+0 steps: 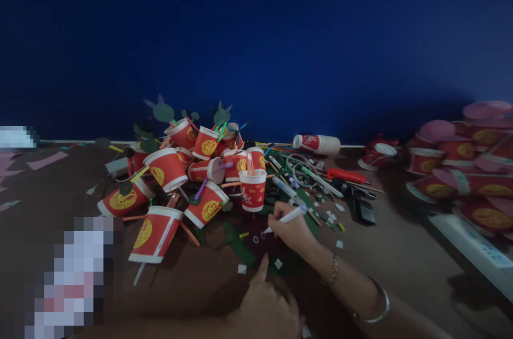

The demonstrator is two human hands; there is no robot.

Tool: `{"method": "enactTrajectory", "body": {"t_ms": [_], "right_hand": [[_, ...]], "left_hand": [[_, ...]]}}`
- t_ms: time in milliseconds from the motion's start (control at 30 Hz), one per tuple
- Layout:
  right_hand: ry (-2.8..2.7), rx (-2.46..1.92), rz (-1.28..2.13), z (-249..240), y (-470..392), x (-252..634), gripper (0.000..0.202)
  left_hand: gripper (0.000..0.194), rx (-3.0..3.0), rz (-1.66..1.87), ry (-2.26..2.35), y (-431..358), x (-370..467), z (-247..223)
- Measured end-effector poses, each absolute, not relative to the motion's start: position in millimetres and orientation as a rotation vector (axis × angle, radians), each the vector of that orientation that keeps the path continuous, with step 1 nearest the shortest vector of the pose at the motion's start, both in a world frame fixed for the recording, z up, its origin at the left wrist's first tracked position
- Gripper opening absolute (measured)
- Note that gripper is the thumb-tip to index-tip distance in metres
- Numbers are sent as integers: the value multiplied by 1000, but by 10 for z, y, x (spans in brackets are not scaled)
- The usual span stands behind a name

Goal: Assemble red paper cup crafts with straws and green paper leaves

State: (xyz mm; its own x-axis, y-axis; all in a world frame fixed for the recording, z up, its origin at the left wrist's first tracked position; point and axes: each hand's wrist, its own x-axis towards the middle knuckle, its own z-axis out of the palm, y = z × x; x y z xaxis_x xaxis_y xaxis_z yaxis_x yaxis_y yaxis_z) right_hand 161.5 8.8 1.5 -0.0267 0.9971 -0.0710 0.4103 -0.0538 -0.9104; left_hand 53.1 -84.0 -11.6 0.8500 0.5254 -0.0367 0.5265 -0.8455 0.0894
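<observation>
My right hand (292,226) is closed round a white marker (292,215), its tip low over a dark purple piece (269,249). Two small white rings are drawn on that piece, just left of the tip. My left hand (267,304) rests below, the index finger stretched out onto the lower edge of the purple piece. Dark green material (236,245) lies under and around the purple piece. Directly behind stands a red paper cup (253,195) with orange straws in it. Small white squares (278,263) lie close to my left index finger.
Many red cups with straws (166,169) are heaped at left centre. Pens, a red-handled tool (348,175) and a black object (364,210) lie right of centre. Stacked cups (316,144) lie behind. At right are more cups and a power strip (473,248).
</observation>
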Motion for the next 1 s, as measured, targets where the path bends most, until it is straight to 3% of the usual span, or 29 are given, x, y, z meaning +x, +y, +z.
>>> {"method": "enactTrajectory", "body": {"t_ms": [600,1000], "right_hand": [[-1485,-1461,1061,36,73,1636,24],[-1658,-1453,1130,9,32,1572,24]], "left_hand": [[40,2935,120,876,-861,545,-159],[36,2870,9,874,-851,551,-79]]}}
